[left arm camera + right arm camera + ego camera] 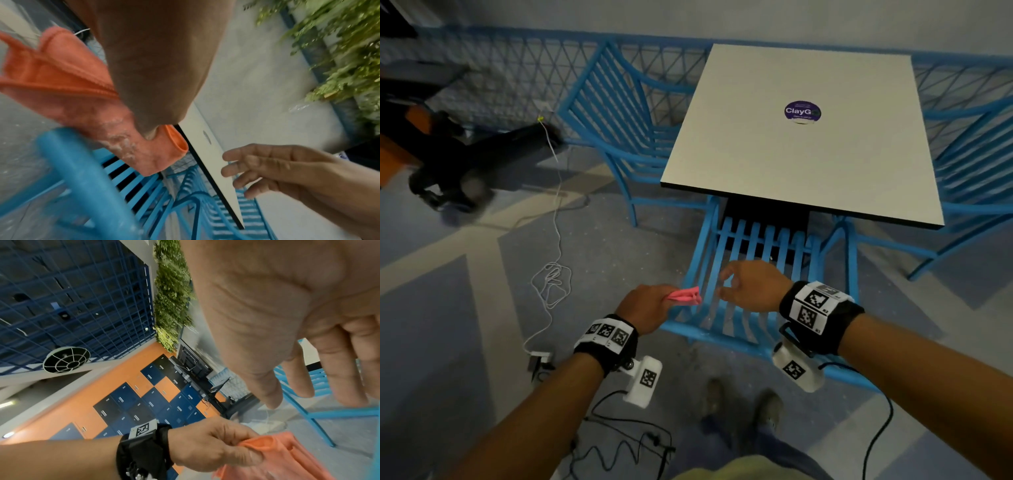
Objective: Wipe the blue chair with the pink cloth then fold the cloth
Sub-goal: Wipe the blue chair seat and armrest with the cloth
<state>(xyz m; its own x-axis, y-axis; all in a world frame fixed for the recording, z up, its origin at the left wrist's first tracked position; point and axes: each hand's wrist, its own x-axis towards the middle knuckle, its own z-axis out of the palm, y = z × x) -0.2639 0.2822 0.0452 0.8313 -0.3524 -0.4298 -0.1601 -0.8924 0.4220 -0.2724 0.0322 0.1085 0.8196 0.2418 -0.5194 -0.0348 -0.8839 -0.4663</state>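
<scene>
A person stands over a blue slatted chair (753, 274) tucked under a square white worktop (801, 137); the head view looks down on both forearms, each wearing a black wrist strap with printed markers.

The left hand (650, 305) sits at about 7 o'clock from the chair's seat, just outside its left rail. Its fingers (242, 456) are curled and pinched on the pink cloth (685, 296), which is bunched into a narrow bundle. The bundle's long axis runs roughly 9 to 3 o'clock, its free end poking toward 3 o'clock over the chair's left rail. In the left wrist view the cloth (68, 91) hangs in loose folds right above the thick blue rail; whether it touches the rail is unclear. Pale flecks show on its lower part.

The right hand (750, 286) hovers over the seat slats, at 3 o'clock from the cloth and just beside its tip. Its fingers (246, 162) are spread and loosely bent, holding nothing, palm facing the cloth.

The cloth's free end points straight at the right hand, which is the nearer free hand. This looks like the moment of taking the cloth in both hands, likely to spread it out for folding, though the chair wiping may not be finished.

A white cable (551, 274) lies coiled on the floor at 9 o'clock from the hands, and a second blue chair (619, 113) stands at 11 o'clock beside the worktop.
</scene>
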